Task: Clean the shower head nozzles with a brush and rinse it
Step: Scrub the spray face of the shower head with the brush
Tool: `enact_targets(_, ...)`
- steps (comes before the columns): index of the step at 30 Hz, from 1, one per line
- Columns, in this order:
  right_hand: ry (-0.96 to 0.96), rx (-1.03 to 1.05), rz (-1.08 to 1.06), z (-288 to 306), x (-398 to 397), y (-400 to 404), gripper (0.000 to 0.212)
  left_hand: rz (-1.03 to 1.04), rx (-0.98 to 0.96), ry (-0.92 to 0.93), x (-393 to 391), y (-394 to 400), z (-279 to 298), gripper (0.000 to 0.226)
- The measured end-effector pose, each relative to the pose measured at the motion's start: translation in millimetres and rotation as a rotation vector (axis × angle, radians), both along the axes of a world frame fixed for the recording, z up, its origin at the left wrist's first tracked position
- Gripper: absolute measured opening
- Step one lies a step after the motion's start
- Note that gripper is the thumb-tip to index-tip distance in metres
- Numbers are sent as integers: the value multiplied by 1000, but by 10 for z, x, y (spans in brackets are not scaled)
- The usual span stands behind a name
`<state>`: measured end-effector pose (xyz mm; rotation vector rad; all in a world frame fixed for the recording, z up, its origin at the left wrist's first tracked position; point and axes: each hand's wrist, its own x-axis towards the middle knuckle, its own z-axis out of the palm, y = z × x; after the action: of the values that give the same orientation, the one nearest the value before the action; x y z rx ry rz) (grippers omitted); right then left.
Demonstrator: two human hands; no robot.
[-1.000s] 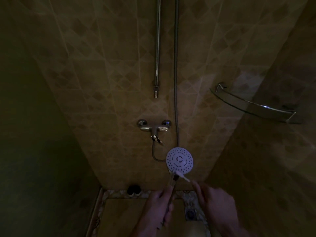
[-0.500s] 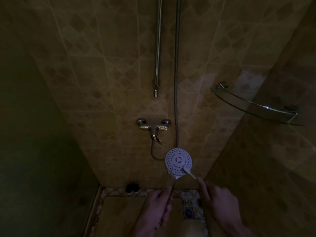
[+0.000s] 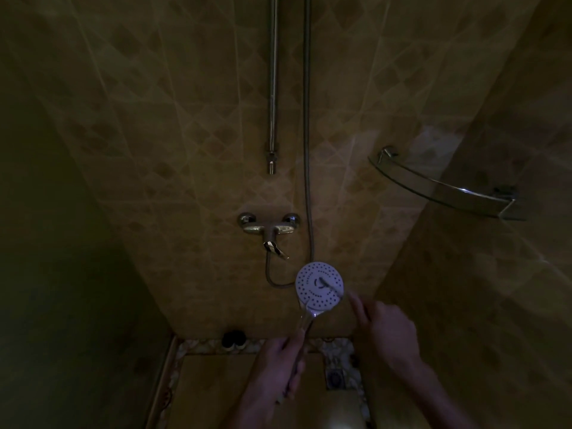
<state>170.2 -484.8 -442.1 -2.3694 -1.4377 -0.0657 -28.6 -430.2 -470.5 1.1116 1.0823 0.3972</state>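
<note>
Dim shower stall, tiled in tan diamond pattern. Round white shower head (image 3: 318,285) with rings of dark nozzle holes, face turned up toward the camera, held low at centre, in front of the tiled back wall and just below the chrome mixer tap (image 3: 268,228). Left hand (image 3: 278,363) wrapped around the shiny chrome handle (image 3: 305,328) of the shower head, fingers curled tight on it. Right hand (image 3: 388,329) to the right of the head, fingers closed on the end of a thin light-coloured brush (image 3: 329,284); brush lying slantwise across the nozzle face, tip touching near the centre of the disc, bristles too small and blurred to make out. Braided metal hose (image 3: 307,150) running up the wall past the tap, looping from below the tap to behind the head. Vertical chrome riser rail (image 3: 272,88) just left of the hose, ending above the tap. Curved glass corner shelf (image 3: 445,187) with metal rim mounted on the right, well apart from both hands. Small dark object (image 3: 234,339) on the floor against the wall base, left of the handle, identity unclear. Square floor drain (image 3: 335,378) between the two forearms.
</note>
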Motion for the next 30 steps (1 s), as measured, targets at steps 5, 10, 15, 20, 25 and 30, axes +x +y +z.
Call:
enact_targets(5,-56,37,12,107,-13,17,59,-23,27,-20,-6,-49,116,43)
enact_targets(10,-163,-6,128,101,-52,-46,67,-9,29,-20,-12,-60,142,39)
enact_targets(15,-168,-25,-2,296,204,149,67,-32,33,-3,49,-80,146,42)
enact_targets(20,-197,-63,148,94,-90,37,60,-12,8,-1,50,-77,85,43)
enact_targets(25,-206,-84,91,263,172,132,67,-19,-7,-15,69,-85,31,42)
enact_targets(30,-238,-100,66,253,205,129,60,-48,32,-4,96,-113,19,42)
